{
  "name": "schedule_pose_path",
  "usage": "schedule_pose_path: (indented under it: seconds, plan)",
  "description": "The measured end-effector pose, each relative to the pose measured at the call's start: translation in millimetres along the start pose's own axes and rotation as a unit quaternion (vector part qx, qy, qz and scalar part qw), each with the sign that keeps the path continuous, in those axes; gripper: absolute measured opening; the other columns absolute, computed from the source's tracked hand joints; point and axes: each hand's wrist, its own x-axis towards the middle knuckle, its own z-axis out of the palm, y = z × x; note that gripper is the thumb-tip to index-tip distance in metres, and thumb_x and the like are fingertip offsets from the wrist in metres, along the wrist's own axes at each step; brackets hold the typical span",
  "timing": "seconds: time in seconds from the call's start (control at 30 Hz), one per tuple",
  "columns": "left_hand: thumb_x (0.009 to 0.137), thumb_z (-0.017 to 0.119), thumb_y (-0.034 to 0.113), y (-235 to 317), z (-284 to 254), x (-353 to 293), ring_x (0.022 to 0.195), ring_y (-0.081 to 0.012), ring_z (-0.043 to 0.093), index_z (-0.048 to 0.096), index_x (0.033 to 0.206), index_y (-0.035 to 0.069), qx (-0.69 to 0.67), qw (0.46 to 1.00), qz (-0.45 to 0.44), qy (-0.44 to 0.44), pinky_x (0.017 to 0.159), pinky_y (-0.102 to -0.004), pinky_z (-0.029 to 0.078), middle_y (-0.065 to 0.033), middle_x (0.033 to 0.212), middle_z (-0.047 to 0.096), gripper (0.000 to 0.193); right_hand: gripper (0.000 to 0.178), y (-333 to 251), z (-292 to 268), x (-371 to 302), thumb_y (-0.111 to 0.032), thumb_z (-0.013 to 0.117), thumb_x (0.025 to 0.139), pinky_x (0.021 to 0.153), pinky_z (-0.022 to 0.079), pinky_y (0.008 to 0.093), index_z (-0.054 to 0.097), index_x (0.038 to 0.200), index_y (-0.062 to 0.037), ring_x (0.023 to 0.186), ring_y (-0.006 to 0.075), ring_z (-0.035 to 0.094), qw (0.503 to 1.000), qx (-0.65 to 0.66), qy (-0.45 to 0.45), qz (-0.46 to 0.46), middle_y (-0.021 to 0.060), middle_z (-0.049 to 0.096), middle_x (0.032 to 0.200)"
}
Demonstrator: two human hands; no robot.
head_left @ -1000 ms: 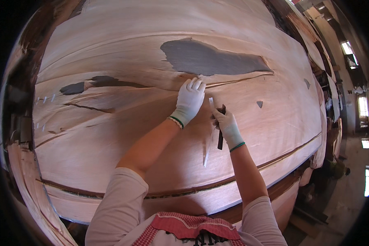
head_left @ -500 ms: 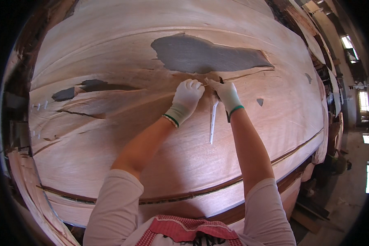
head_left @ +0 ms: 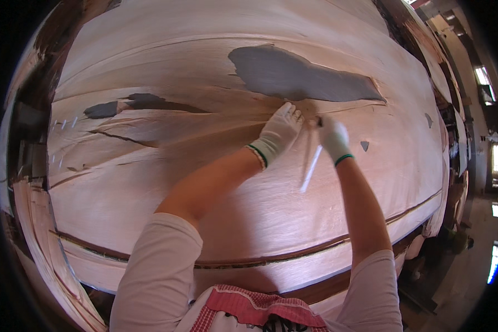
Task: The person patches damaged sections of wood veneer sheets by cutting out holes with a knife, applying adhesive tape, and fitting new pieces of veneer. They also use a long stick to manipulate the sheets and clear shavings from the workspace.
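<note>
A large sheet of pale pinkish wood veneer [head_left: 249, 210] lies spread in front of me, with a big ragged hole [head_left: 299, 74] showing a grey surface beneath. My left hand [head_left: 282, 130], in a white glove with a green cuff edge, presses on the veneer with its fingers stretched just below that hole. To its right, my gloved right hand [head_left: 333, 137] is closed and blurred by motion. A slim dark tool [head_left: 319, 121] pokes out of its grip; its kind cannot be made out. A narrow white strip [head_left: 311, 169] hangs beside that hand, over the veneer.
A smaller torn hole [head_left: 102, 110] and a dark split [head_left: 122, 137] mark the sheet's left side. A small grey gap [head_left: 364, 145] lies right of my right hand. Stacked veneer edges [head_left: 36, 221] line the left. Windows [head_left: 497, 263] show at far right.
My right hand has drawn away from the left, rightward and slightly down, with the dark tool and white strip. My left hand's fingers now lie flatter. The whole view has shifted a little.
</note>
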Motion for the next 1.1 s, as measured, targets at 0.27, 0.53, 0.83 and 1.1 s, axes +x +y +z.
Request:
schedule_pose_path:
  seconds: [0.27, 0.53, 0.83, 1.1]
  plan:
    - [0.085, 0.062, 0.016, -35, -20, -82, 0.13, -0.0266, 0.046, 0.059, 0.118, 0.009, -0.118, 0.952, -0.223, 0.175, 0.114, -0.0422, 0.029, -0.0088, 0.128, 0.056, 0.034, 0.026, -61, -32, -47, -0.025, 0.069, 0.088, 0.051, 0.046, 0.0271, 0.061, 0.092, 0.0001, 0.061, 0.0127, 0.057, 0.907, 0.38, -0.18, 0.038, 0.0057, 0.063, 0.075]
    - [0.082, 0.067, 0.016, -118, -38, -185, 0.108, -0.0291, 0.056, 0.062, 0.106, 0.008, -0.046, 0.913, -0.342, 0.219, 0.094, -0.0453, 0.043, -0.0081, 0.111, 0.061, 0.026, 0.032, -179, 16, -66, -0.034, 0.072, 0.088, 0.044, 0.037, 0.0261, 0.054, 0.085, -0.0063, 0.052, 0.008, 0.047, 0.811, 0.525, -0.249, 0.069, 0.0008, 0.057, 0.07]
    - [0.082, 0.067, 0.014, -138, -33, -189, 0.108, -0.0316, 0.055, 0.061, 0.107, 0.007, -0.066, 0.908, -0.33, 0.248, 0.096, -0.0454, 0.042, -0.0105, 0.112, 0.059, 0.027, 0.029, -209, 50, -54, -0.036, 0.069, 0.089, 0.049, 0.038, 0.0214, 0.057, 0.088, -0.0094, 0.058, 0.0056, 0.047, 0.82, 0.505, -0.253, 0.091, -0.0012, 0.058, 0.077]
    - [0.081, 0.067, 0.013, -152, -37, -194, 0.114, -0.0322, 0.053, 0.06, 0.107, 0.008, -0.1, 0.883, -0.413, 0.199, 0.099, -0.0464, 0.04, -0.012, 0.12, 0.058, 0.027, 0.033, -219, 51, -56, -0.035, 0.072, 0.087, 0.045, 0.039, 0.0262, 0.054, 0.082, -0.007, 0.052, 0.0093, 0.05, 0.835, 0.491, -0.219, 0.119, 0.0025, 0.061, 0.07]
